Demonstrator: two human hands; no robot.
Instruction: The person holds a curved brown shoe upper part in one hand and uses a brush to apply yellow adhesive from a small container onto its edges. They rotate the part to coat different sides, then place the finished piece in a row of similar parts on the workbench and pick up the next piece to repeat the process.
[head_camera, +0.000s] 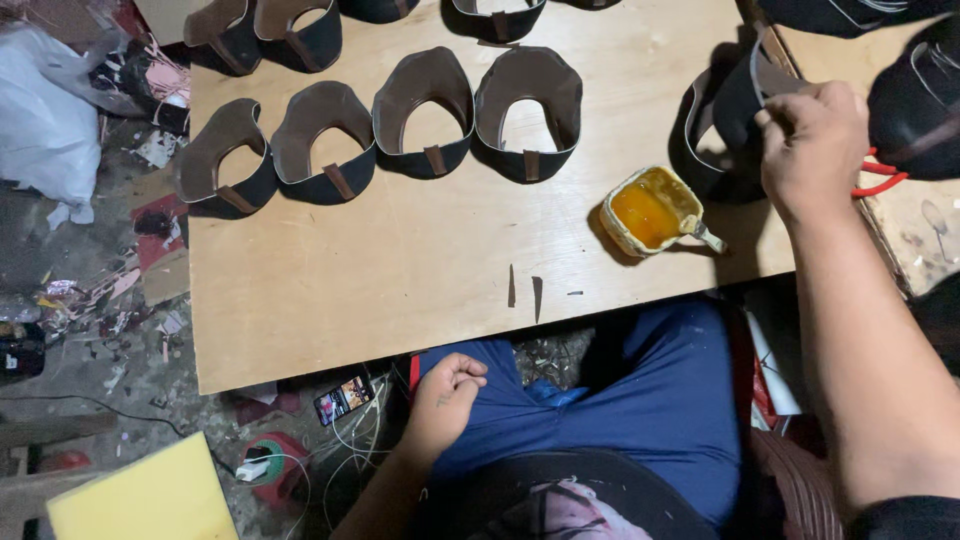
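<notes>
Shoe uppers line our desk (400, 290)

Our right hand (812, 135) pinches an upper (722, 105) beside the glue pot (648, 212); left hand (447, 392) rests loosely clenched, empty.

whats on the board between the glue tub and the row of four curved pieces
Nothing: in the head view, the stretch of board between the glue tub and the row of four curved pieces is bare wood.

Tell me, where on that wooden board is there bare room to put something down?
The board's near-left stretch is bare, from its front edge up to the row of curved shoe pieces. The far side is crowded with those pieces, and the right end is taken by the glue pot and the right hand. The left hand rests on the lap.
</notes>
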